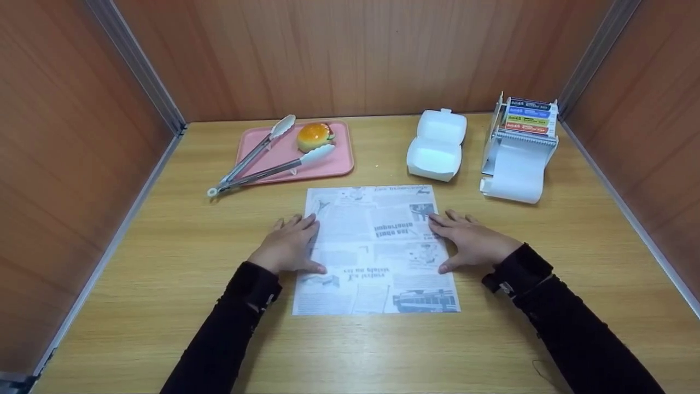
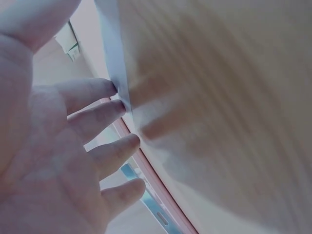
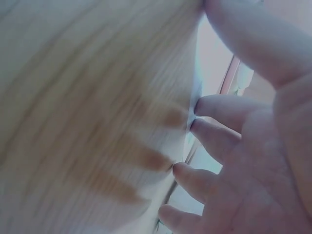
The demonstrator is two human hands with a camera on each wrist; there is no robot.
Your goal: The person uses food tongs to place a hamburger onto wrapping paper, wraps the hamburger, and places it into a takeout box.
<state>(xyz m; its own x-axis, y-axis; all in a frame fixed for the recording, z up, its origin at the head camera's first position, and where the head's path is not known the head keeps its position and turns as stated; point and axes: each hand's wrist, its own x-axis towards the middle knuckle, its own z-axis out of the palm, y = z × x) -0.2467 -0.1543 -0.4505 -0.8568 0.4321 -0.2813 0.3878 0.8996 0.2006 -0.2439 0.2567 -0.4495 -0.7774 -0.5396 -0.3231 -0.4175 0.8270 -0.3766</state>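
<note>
A sheet of newspaper-print wrapping paper (image 1: 355, 246) lies flat on the wooden table, its print upside down from here. My left hand (image 1: 290, 243) rests at the sheet's left edge, thumb and fingertips on the paper. On the opposite edge my right hand (image 1: 473, 241) lies the same way, fingers spread and fairly straight. Both wrist views show the palms, with the left fingertips (image 2: 119, 105) and right fingertips (image 3: 195, 124) right at the paper's edge. Neither hand grips anything.
Behind the paper, a pink tray (image 1: 342, 164) carries a burger (image 1: 314, 137), with metal tongs (image 1: 254, 158) laid across it. An opened white foam box (image 1: 435, 156) stands at the back right, beside a label roll dispenser (image 1: 519, 164). Wooden panels (image 1: 350, 60) wall the table.
</note>
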